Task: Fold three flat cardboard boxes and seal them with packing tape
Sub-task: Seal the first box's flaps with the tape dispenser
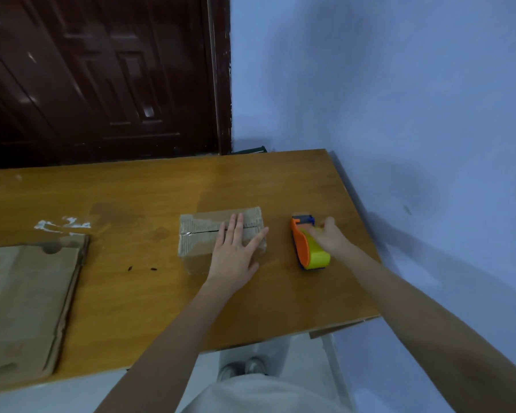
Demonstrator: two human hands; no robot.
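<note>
A small folded cardboard box [201,234] stands on the wooden table [149,293], its top flaps closed along a middle seam. My left hand [236,251] lies flat on the box's right half, fingers spread. To the right of the box, an orange and yellow tape dispenser [306,248] rests on the table. My right hand [329,236] is on it, fingers wrapped over the yellow roll cover. A stack of flat cardboard boxes [24,299] lies at the table's left end.
A crumpled strip of clear tape [63,225] lies behind the flat stack. A dark wooden door [102,79] stands beyond the table, and a blue wall [385,99] runs along its right edge. My shoes [245,368] show below the front edge.
</note>
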